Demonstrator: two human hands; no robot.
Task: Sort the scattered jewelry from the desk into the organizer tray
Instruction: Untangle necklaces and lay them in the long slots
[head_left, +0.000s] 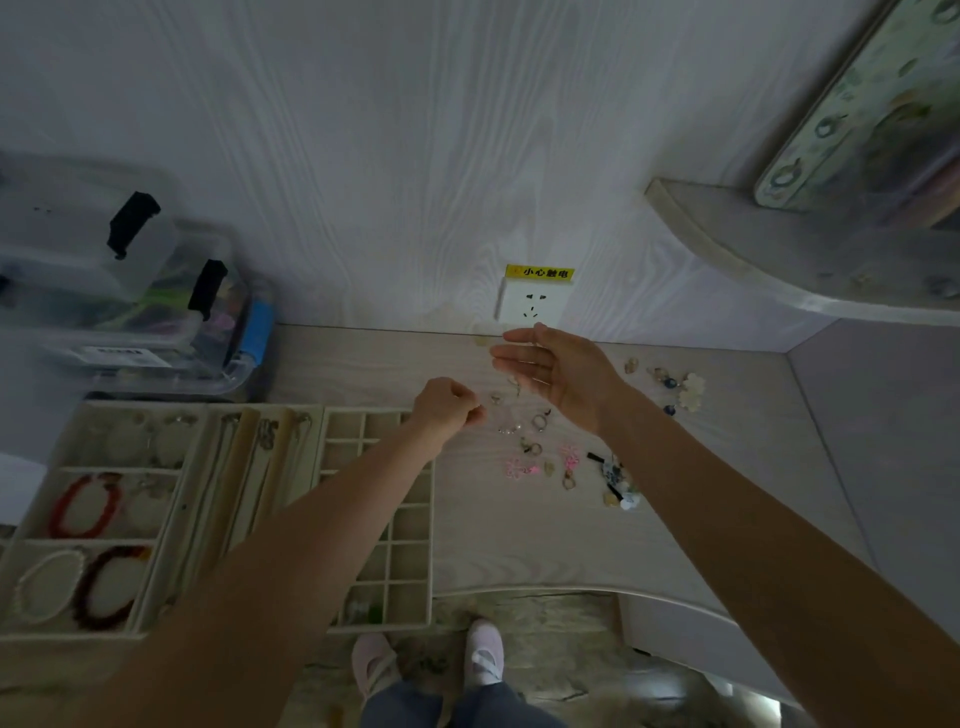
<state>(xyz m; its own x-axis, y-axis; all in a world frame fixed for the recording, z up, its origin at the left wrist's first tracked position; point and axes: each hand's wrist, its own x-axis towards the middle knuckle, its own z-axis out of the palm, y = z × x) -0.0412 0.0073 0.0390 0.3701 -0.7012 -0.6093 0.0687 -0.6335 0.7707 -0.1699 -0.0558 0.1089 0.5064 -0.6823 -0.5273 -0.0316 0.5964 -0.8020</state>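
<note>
Beige tray (431, 519) sits under the left forearm, and the jewelry (535, 447) is scattered on the surface just below and right of both sets of fingers. Left hand (449, 408) is curled tight; can't tell if it's pinching anything. Right hand (553, 366) hangs flat, fingers straight, holding nothing. I'd take one ring at a time and drop it into a small grid cell. Bracelets (85, 506) already sit in the big left compartments, chains in the middle slots.
</note>
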